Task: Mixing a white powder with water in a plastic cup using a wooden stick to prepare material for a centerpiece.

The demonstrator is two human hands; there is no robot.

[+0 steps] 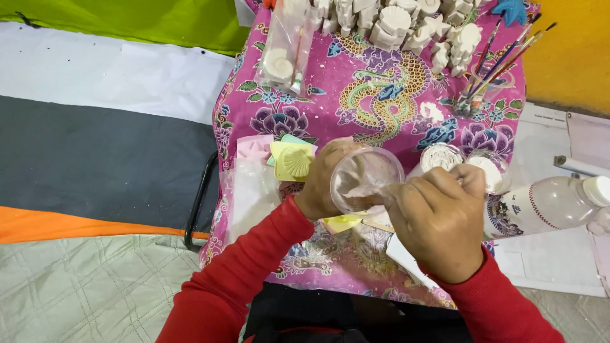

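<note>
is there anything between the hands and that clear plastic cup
Nothing visible. The left hand is wrapped around the clear plastic cup from its far side, and the right hand reaches to its rim, so both already touch it with no object between.

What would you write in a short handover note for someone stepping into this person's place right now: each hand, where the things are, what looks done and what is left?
Left hand: grips the clear plastic cup, tilted toward the camera, whitish contents inside.
Right hand: fingers at the cup's rim, apparently holding something thin; I cannot tell what.
Things: yellow shell mould left of the cup; two small tubs of white powder behind the right hand; plastic bottle lying at right; brushes in a holder.
Done: many white plaster figures stand at the far edge.
Left: the cup's contents are not yet poured.
</note>
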